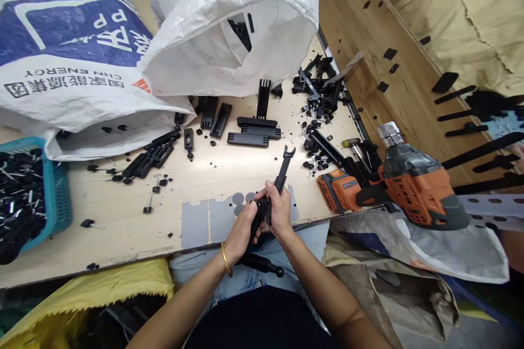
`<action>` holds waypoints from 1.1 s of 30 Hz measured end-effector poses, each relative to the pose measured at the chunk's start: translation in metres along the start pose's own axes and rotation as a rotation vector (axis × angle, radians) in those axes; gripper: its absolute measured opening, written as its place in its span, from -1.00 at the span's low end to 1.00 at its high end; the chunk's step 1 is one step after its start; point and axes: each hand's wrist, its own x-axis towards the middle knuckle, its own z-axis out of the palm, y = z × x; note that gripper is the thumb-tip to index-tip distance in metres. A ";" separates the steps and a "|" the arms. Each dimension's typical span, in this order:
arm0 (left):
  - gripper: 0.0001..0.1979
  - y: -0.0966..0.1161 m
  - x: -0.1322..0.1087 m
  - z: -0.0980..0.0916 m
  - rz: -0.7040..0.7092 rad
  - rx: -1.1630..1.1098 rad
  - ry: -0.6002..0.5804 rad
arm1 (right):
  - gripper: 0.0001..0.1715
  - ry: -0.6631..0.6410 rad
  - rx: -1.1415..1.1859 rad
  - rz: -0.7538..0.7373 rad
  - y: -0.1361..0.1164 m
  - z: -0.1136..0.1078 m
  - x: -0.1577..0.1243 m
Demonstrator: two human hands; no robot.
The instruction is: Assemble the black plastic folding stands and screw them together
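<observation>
Gripping a black plastic arm at the bench edge

On my feed both hands are closed around it. The left hand, wearing a gold bangle, wraps the lower stretch, and the right hand clamps the middle. Its forked tip points up over the wooden table; its knobbed end hangs over the lap. An orange drill lies well apart, to the right.

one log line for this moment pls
left hand: grips black plastic part | right hand: grips same part | orange drill: lying right of hands | loose black parts: spread on table
</observation>
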 end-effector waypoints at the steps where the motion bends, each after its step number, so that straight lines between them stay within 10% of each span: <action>1: -0.26 0.002 0.000 0.002 0.012 0.005 0.014 | -0.51 -0.002 0.005 -0.020 -0.002 0.001 0.000; 9: -0.31 0.005 -0.002 -0.011 -0.006 0.113 -0.094 | -0.50 -0.141 -0.017 0.004 0.000 0.003 0.008; 27: -0.29 0.011 0.002 -0.015 0.037 -0.159 -0.094 | -0.50 0.002 0.033 -0.123 0.005 0.014 -0.002; 33: -0.33 0.012 0.018 -0.019 0.066 -0.226 -0.096 | -0.55 -0.053 0.103 0.070 0.004 0.016 0.017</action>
